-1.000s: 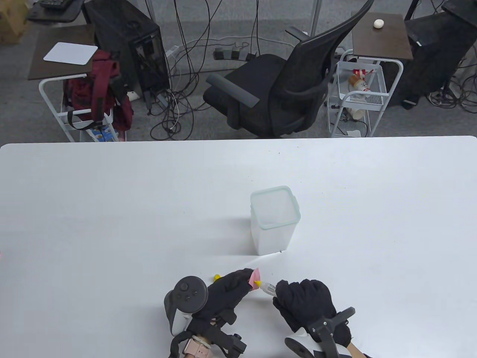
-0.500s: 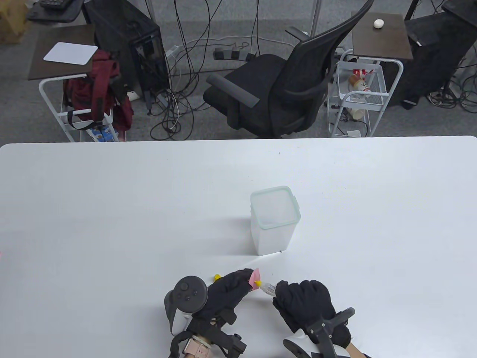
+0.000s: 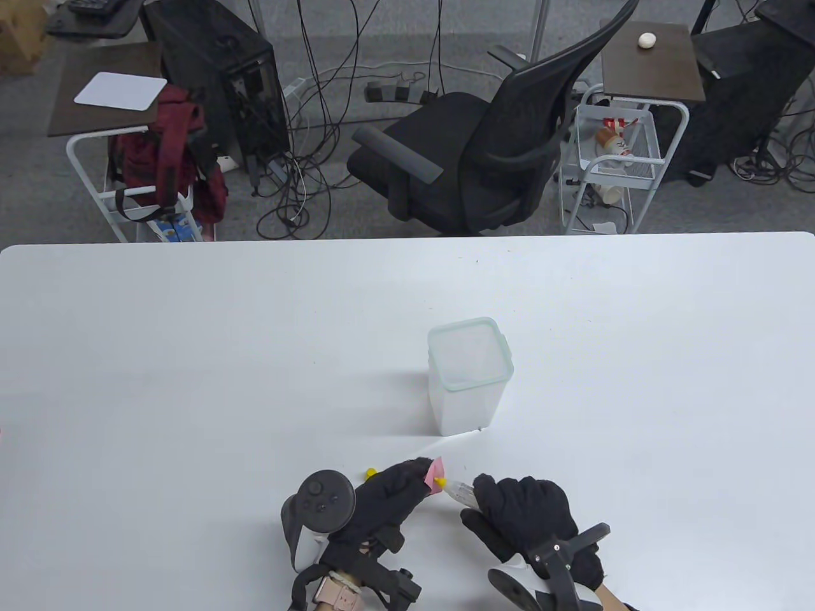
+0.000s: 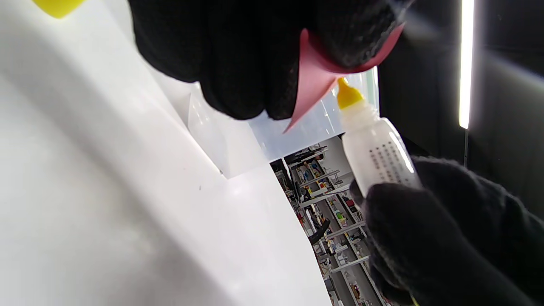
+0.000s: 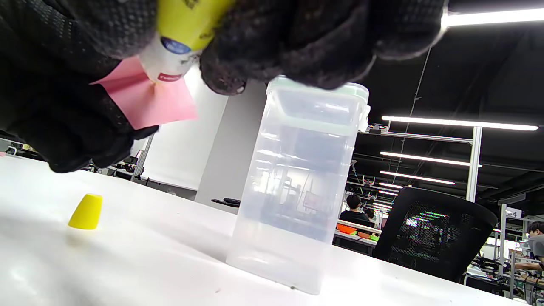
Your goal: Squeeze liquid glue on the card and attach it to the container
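Note:
My left hand (image 3: 388,493) pinches a small pink card (image 3: 435,471) above the table near its front edge; the card also shows in the left wrist view (image 4: 312,85) and the right wrist view (image 5: 146,102). My right hand (image 3: 525,515) grips a small white glue bottle (image 3: 460,492) with a yellow nozzle (image 4: 347,94) whose tip touches the card. The bottle body shows in the left wrist view (image 4: 378,153). A clear lidded container (image 3: 468,375) stands upright on the table behind the hands, also in the right wrist view (image 5: 297,182).
The bottle's yellow cap (image 3: 369,473) lies on the white table (image 3: 191,356) just left of my left hand; it also shows in the right wrist view (image 5: 86,211). An office chair (image 3: 484,146) and carts stand beyond the far edge.
My right hand has shifted slightly, tilting back and to the right, so more of the glue bottle shows. The left hand, card and container have not moved.

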A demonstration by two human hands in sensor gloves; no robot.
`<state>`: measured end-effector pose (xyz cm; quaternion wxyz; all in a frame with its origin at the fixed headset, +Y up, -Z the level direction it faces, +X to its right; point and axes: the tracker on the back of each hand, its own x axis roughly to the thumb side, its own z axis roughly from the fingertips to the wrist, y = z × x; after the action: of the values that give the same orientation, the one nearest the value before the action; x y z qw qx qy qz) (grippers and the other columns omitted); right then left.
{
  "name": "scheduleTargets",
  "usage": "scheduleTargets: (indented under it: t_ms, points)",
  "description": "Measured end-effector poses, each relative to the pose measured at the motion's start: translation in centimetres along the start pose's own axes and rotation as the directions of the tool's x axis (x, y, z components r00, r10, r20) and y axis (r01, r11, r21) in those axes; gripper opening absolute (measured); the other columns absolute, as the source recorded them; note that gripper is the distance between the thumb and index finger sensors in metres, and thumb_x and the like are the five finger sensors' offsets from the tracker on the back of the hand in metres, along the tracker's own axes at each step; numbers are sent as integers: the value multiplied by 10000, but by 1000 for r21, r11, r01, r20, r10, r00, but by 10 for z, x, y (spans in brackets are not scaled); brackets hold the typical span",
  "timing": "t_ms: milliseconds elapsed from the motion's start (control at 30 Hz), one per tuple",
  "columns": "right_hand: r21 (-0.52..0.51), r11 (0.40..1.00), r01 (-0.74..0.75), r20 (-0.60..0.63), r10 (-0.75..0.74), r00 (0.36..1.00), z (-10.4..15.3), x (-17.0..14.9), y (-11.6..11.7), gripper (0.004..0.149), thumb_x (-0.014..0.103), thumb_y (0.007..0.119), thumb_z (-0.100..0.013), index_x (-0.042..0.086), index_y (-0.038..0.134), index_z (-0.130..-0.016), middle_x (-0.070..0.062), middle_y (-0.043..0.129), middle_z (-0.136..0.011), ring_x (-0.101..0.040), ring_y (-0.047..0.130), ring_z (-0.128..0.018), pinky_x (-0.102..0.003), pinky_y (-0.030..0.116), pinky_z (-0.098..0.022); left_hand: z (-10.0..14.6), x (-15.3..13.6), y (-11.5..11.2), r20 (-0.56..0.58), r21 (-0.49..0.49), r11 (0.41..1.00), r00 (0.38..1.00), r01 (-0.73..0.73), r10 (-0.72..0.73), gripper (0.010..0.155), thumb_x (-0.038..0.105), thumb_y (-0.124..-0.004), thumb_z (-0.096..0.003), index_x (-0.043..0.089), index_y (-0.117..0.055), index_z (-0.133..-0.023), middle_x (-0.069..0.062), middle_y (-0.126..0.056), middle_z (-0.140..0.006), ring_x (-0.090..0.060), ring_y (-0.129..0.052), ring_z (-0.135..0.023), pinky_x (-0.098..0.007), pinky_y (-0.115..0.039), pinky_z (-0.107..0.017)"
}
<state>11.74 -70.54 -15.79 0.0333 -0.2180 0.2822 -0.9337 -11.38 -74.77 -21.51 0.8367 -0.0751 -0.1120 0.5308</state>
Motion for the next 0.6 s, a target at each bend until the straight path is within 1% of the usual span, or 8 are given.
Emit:
scheduleTargets:
  t_ms: [267, 600]
  points:
    - [-22, 1000, -6, 28, 7, 1000, 0, 4, -3, 497, 555, 695, -498, 186, 809, -811, 56, 884, -519, -178, 916, -436, -404, 786, -473, -1, 0, -1, -3, -13, 1000, 1000, -5, 5, 422, 419, -745, -520, 263, -825, -904, 40, -990, -813, -225, -997, -768, -432, -804, -607]
    - [-46, 998, -50, 39, 52, 998, 0, 5, -5, 467, 534, 708, -499, 182, 811, -788, 58, 882, -503, -176, 913, -432, -401, 782, -480, -1, 0, -3, 0, -23, 1000, 1000, -2, 2, 424, 420, -744, -521, 259, -825, -905, 38, -990, -813, -226, -996, -768, -431, -806, -607]
